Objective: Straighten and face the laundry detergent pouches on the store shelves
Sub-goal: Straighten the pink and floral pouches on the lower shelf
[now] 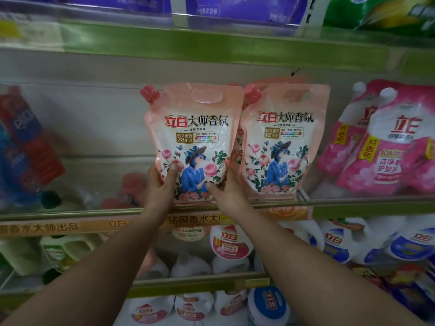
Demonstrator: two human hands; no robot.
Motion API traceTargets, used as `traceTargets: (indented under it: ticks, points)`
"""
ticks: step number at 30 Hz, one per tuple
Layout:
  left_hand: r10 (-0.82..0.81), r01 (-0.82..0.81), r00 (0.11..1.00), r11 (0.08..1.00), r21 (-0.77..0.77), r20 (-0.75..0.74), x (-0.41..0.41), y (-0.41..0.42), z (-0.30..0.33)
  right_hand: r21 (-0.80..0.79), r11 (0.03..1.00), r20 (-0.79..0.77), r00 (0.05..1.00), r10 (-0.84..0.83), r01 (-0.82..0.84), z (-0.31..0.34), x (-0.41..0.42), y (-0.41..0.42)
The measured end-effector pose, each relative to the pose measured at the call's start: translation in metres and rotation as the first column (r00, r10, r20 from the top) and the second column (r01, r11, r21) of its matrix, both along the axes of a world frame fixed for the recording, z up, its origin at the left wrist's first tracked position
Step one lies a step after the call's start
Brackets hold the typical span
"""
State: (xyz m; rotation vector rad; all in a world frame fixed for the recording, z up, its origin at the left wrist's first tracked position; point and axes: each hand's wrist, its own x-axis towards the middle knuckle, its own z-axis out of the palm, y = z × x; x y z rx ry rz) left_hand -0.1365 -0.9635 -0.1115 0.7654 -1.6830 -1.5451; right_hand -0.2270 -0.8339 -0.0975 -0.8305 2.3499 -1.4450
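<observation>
A pale pink detergent pouch [195, 137] with a rose picture and a pink cap at its top left stands upright, label facing me, at the front of the middle shelf [353, 202]. My left hand [162, 182] grips its lower left edge, thumb on the front. My right hand [227, 187] grips its lower right corner, thumb across the bottom of the label. A matching pouch [282, 140] stands upright right beside it, touching it, with more of the same kind behind.
Bright pink pouches [386, 140] lean at the right of the same shelf. Red and blue pouches [23, 142] lean at the left, and a pink one lies flat [131, 187] behind my left hand. White detergent jugs [334, 238] fill the shelves below; purple packs [235, 8] sit above.
</observation>
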Motion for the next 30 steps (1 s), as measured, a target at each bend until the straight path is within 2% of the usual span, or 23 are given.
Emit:
traceTargets:
  ticks: [13, 19, 30]
  points:
    - [0.081, -0.08, 0.997, 0.997, -0.013, 0.018, 0.002, 0.007, 0.0, 0.017, 0.995, 0.026, 0.995, 0.098, -0.099, 0.0, -0.003, 0.014]
    - [0.139, -0.137, 0.988, 0.99, -0.037, 0.062, 0.005, 0.016, -0.001, 0.023, 0.993, -0.024, 0.993, 0.117, -0.117, -0.001, -0.002, 0.027]
    - [0.211, -0.198, 0.97, 0.974, -0.112, 0.118, -0.003, 0.008, -0.012, 0.052, 0.95, 0.059, 0.951, 0.303, -0.307, 0.008, -0.003, 0.042]
